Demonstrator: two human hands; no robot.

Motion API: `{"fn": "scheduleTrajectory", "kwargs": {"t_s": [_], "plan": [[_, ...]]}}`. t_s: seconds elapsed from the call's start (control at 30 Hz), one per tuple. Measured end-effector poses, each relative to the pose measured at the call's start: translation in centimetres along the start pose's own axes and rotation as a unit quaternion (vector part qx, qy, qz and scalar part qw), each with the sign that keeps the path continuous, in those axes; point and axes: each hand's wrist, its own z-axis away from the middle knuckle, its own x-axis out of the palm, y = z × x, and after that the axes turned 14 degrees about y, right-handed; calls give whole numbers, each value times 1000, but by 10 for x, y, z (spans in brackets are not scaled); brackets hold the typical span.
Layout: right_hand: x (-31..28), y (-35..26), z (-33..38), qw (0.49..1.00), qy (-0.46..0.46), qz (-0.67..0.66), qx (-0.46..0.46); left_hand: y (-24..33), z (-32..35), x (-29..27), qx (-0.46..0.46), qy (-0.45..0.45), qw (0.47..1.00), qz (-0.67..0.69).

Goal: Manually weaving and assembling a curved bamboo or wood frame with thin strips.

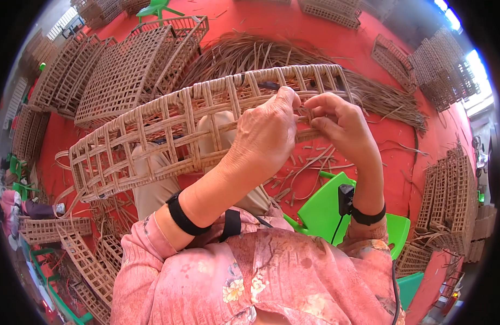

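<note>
A long wicker basket (228,82) with an open square lattice lies across my lap, tilted, its wrapped rim facing up and away. My left hand (266,129) is closed at the basket's right part, its fingertips pinched on the lattice just below the rim. Close beside it, my right hand (345,125) has curled fingers and the thumb pressed in, pinching what looks like a wicker strand at the same spot. The strand's ends are mostly hidden by the fingers. Loose strand ends stick out from the basket's left end.
A large heap of long wicker strands (244,54) spreads over the red floor (282,24) beyond the basket. Finished-looking lattice baskets (125,67) stand stacked at the left, with more stacks (442,67) at the right. A green plastic chair (328,208) is at my right. Cut scraps litter the floor.
</note>
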Motion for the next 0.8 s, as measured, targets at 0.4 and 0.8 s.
{"fn": "scheduleTrajectory", "kwargs": {"t_s": [0.4,0.8], "plan": [[-6,-19,10,981,49,169,-82,-2,6,9,97,28,992,-76],[-50,-45,27,942,259,189,-101,28,-9,35,82,50,988,117]]}}
